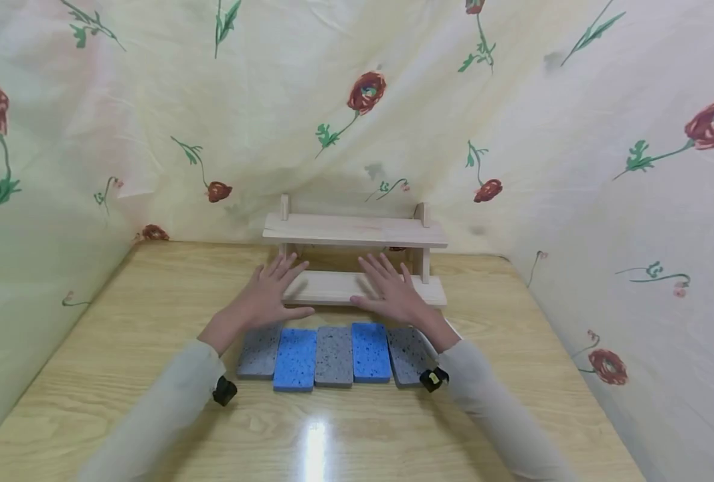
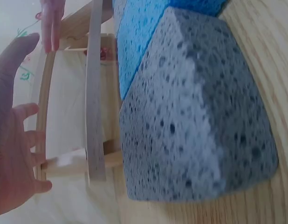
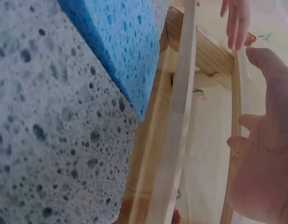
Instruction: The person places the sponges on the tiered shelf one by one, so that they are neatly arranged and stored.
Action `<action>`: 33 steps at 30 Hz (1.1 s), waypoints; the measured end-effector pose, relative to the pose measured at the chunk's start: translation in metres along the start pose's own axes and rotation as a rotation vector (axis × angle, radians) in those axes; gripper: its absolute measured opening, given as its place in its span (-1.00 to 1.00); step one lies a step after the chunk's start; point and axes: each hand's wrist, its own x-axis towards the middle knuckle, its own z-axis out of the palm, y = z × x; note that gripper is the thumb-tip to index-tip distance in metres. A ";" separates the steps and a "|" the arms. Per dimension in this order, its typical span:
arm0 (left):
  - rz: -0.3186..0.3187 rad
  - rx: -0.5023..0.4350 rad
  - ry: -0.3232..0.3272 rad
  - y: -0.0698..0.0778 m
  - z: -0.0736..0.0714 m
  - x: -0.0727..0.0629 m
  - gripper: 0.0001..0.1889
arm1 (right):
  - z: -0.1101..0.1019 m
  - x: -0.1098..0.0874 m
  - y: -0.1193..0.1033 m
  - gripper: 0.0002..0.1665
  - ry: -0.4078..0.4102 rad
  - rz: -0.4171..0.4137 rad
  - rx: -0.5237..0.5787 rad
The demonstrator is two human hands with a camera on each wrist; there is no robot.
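Three grey sponges and two blue ones lie side by side in a row, the colours alternating. The left blue sponge, the middle grey sponge and the right blue sponge show most fully. Just behind them is a two-tier wooden shelf. My left hand, fingers spread, hovers above the left grey sponge and before the shelf's left side. Over the right side hovers my right hand, also spread, near the right grey sponge. Both hands hold nothing.
A wooden tabletop lies under everything. Flower-patterned cloth hangs behind and along both sides. Part of a thin white object shows beside my right wrist; its kind is unclear.
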 end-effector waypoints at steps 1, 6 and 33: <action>0.008 -0.004 0.000 -0.002 -0.001 -0.001 0.09 | -0.001 -0.001 -0.001 0.10 -0.002 -0.006 0.007; 0.041 -0.025 0.032 -0.014 -0.007 -0.005 0.12 | -0.006 -0.004 -0.004 0.09 -0.013 -0.049 0.025; -0.038 -0.163 0.077 -0.069 -0.005 -0.007 -0.02 | 0.011 -0.032 -0.035 0.12 -0.112 -0.331 -0.022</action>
